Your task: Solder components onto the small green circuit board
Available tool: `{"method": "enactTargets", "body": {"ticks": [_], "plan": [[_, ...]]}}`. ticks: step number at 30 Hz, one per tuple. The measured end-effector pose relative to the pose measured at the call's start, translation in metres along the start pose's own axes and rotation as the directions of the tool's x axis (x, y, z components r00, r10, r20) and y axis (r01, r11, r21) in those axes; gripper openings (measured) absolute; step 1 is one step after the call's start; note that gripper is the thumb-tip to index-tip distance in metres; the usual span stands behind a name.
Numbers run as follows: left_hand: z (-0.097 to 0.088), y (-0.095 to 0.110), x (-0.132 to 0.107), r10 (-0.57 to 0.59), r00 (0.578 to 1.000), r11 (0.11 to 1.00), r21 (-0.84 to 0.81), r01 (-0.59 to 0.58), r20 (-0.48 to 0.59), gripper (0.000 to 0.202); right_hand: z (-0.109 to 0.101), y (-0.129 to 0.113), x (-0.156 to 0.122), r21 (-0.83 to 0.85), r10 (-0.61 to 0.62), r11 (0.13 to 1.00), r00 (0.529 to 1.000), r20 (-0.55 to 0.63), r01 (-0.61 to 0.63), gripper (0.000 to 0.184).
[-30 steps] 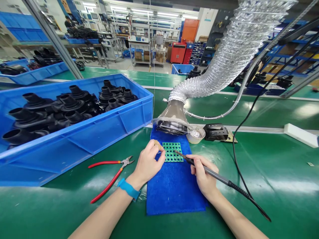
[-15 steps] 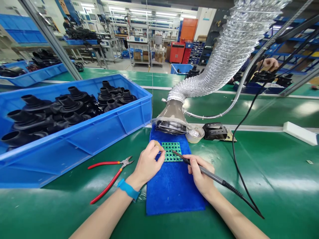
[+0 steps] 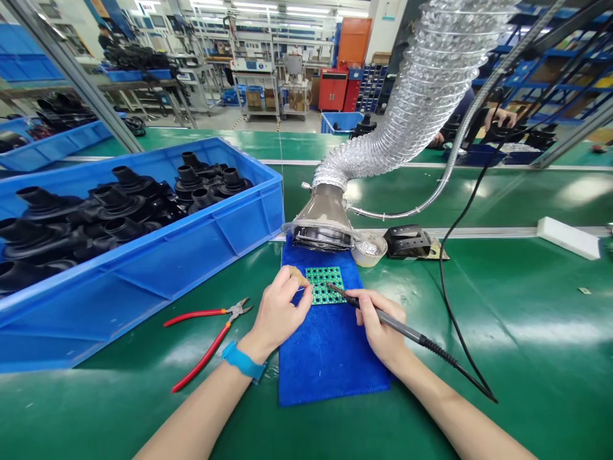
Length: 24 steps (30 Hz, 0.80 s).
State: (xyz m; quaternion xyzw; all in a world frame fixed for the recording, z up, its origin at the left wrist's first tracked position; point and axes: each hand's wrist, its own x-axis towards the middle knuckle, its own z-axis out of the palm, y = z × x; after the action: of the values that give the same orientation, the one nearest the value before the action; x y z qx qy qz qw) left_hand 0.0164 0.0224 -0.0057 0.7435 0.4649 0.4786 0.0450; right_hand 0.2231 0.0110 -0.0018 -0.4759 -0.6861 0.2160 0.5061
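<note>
A green circuit board [image 3: 325,276] with rows of dark round spots lies on a blue cloth [image 3: 330,358]. My right hand [image 3: 380,319] is closed around the grey handle of a soldering iron [image 3: 397,326], whose tip reaches the middle of the board. At the board's left edge my left hand [image 3: 282,306] is closed in a pinch on a thin solder wire [image 3: 301,289], its end near the iron's tip. A blue strap circles my left wrist. Red-handled cutters [image 3: 211,338] rest with their handles spread, left of my left hand.
A fume hood [image 3: 323,220] on a silver hose overhangs the cloth's far end. Behind the board stand a small cup [image 3: 370,249] and a black iron holder [image 3: 408,243]. A blue bin [image 3: 205,249] of black parts fills the left. Across the bench a co-worker's hand [image 3: 500,118] shows.
The view has shifted slightly, so the bench items sit a little left and higher. Both my hands keep their hold, with the iron tip still at the board. The co-worker's hand has moved.
</note>
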Motion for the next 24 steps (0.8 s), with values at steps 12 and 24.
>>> {"method": "enactTargets", "body": {"ticks": [12, 24], "plan": [[0.0015, -0.0014, -0.0004, 0.010, 0.997, 1.000, 0.027, -0.012, 0.079, 0.011, 0.0005, 0.0018, 0.0003, -0.048, 0.002, 0.999, 1.000, 0.016, -0.001, 0.033], [0.0037, 0.0011, -0.0023, 0.090, 0.963, 0.985, 0.117, -0.123, 0.255, 0.017, 0.0018, -0.0004, 0.0000, -0.094, -0.287, 0.954, 0.958, -0.014, 0.285, 0.023]]}}
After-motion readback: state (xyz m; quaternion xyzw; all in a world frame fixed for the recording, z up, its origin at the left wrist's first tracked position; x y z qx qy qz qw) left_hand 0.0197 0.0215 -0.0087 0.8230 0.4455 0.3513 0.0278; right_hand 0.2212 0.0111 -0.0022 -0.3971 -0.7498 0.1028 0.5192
